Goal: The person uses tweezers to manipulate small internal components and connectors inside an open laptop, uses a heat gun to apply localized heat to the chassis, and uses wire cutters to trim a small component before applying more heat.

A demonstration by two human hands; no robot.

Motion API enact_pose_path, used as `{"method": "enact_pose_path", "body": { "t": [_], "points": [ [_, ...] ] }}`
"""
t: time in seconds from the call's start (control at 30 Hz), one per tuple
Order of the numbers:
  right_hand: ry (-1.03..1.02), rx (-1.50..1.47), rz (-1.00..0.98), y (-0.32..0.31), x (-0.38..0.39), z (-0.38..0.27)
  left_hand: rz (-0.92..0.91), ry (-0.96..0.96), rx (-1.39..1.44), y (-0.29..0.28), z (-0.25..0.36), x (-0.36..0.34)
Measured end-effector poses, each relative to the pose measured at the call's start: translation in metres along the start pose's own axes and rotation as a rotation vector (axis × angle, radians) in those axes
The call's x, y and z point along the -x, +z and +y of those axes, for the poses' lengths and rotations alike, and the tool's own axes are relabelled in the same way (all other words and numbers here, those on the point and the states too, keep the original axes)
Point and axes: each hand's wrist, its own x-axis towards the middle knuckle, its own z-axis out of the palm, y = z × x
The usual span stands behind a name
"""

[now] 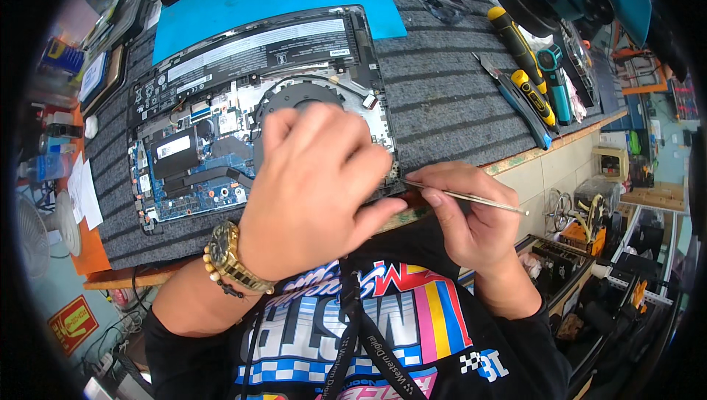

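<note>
An opened laptop base (pixel 373 116) lies on the ribbed grey mat, its inside facing up. Its long black battery (pixel 258 54) is at the far side, a blue circuit board (pixel 213 200) at the left. My left hand (pixel 313 186), slightly blurred, hovers over or rests on the round black fan (pixel 294 95). Its fingers are bent and their tips hidden, while the thumb sticks out apart, with nothing visible between. My right hand (pixel 479 216) is closed around a slim metal rod-like tool (pixel 492 202), whose front end is at the laptop's near right corner.
Right of the laptop lie blue-handled pliers (pixel 524 111), a yellow and black screwdriver (pixel 519 46), a shorter yellow tool (pixel 533 96) and a teal tool (pixel 557 90). A blue sheet (pixel 294 2) lies beyond. The bench edge (pixel 556 146) runs along my side.
</note>
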Motion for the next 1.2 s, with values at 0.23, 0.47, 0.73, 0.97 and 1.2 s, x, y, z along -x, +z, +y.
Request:
{"method": "enact_pose_path", "body": {
  "t": [0.23, 0.47, 0.73, 0.97, 1.2],
  "points": [
    [0.023, 0.132, -0.081, 0.000, -0.018, 0.001, -0.139, -0.183, -0.108, 0.009, -0.003, 0.007],
    [0.025, 0.128, -0.133, 0.001, -0.026, 0.000, -0.144, -0.188, -0.100, 0.009, -0.004, 0.005],
    [-0.003, 0.158, -0.164, 0.003, -0.032, 0.002, -0.147, -0.197, -0.095, 0.010, -0.005, 0.006],
    [-0.070, 0.187, -0.220, 0.003, -0.041, -0.004, -0.145, -0.211, -0.076, 0.009, -0.003, 0.005],
    [-0.073, 0.193, -0.232, 0.001, -0.041, -0.003, -0.133, -0.207, -0.068, 0.010, -0.004, 0.007]
  ]
}}
